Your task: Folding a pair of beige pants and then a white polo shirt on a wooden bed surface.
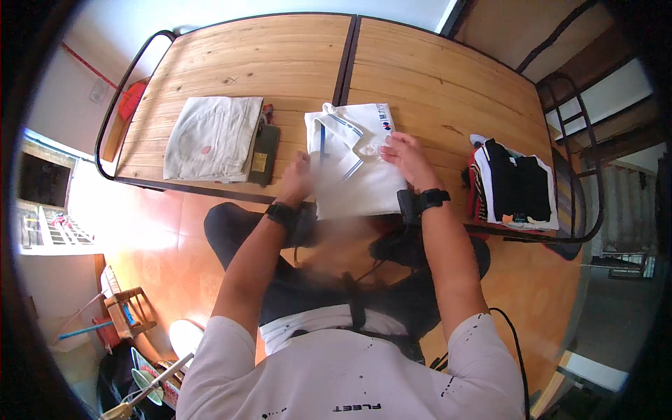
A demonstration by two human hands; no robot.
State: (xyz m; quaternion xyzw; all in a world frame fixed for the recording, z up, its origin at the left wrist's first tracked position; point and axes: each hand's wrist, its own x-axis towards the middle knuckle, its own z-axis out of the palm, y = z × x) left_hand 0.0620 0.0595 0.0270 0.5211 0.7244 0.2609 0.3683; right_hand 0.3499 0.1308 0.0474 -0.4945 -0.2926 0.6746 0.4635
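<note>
A folded white polo shirt (336, 178) with blue-striped collar trim lies in front of me, across the dark seam of the wooden bed boards. Its collar is spread on top, and a small printed emblem shows at the upper right corner. My left hand (297, 178) is curled at the shirt's left edge; a blurred patch hides part of its fingers, so its grip is unclear. On the right side of the shirt rests my right hand (412, 160), fingertips laid on the fabric. Both wrists wear black straps.
To the left lie a folded pale garment (215, 139) and a dark green box (265, 155) partly under it. A stack of folded clothes (517, 184), black on top, sits near the right end. Dark metal rails (588, 131) bound the boards (420, 73). A wooden stool (130, 312) stands at lower left.
</note>
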